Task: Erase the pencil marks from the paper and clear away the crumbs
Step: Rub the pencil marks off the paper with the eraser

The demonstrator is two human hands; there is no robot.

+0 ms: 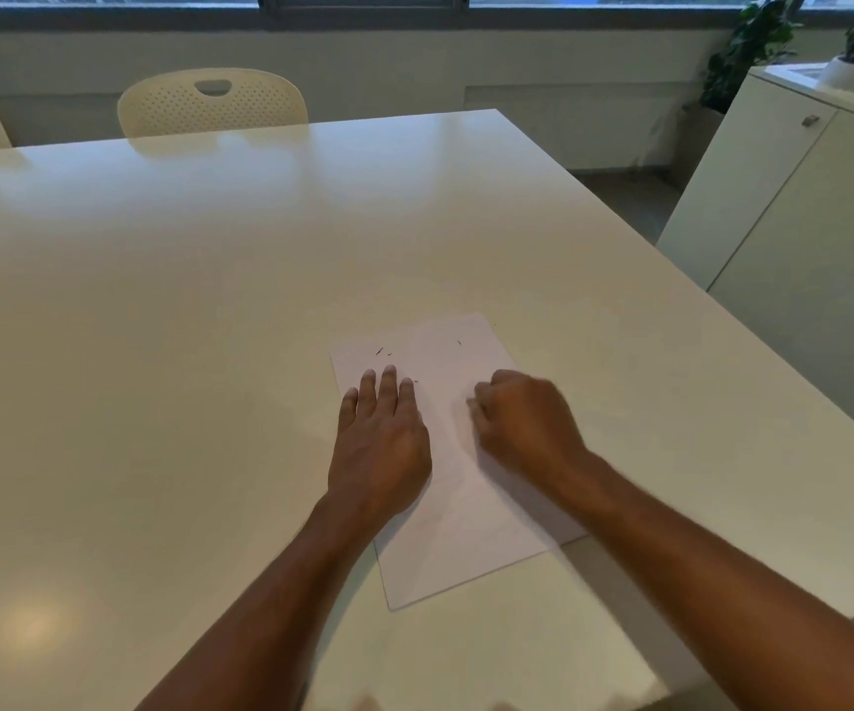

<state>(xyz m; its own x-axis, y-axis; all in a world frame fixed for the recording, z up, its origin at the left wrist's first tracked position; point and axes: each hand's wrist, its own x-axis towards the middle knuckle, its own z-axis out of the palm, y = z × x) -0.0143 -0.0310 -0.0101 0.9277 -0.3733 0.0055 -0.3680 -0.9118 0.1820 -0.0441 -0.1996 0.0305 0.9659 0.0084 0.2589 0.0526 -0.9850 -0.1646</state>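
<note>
Head view. Item: thin white rectangular sheet of paper (458, 454), flat on the glossy cream counter (158, 325), under and between both hands. Long axis ran from the near edge away from the person, leaning slightly left at the far end; the far short edge lay beyond the fingertips.

Left hand (381, 443): grip released, fingers straight and together, pressed palm-down on the sheet's left side.

Right hand (522, 423): grip clenched, knuckles up, over the sheet's right side. An eraser probably sat inside; none was visible, so what it grasped could not be told.

Small dark eraser crumbs (382, 352): scattered just beyond the left fingertips, one more farther right.

Handling, judged: sheet light, limp, apt to slide and crease on the slick counter; best pinned flat by a palm near the rubbed patch, strokes running away from the pinning hand.
</note>
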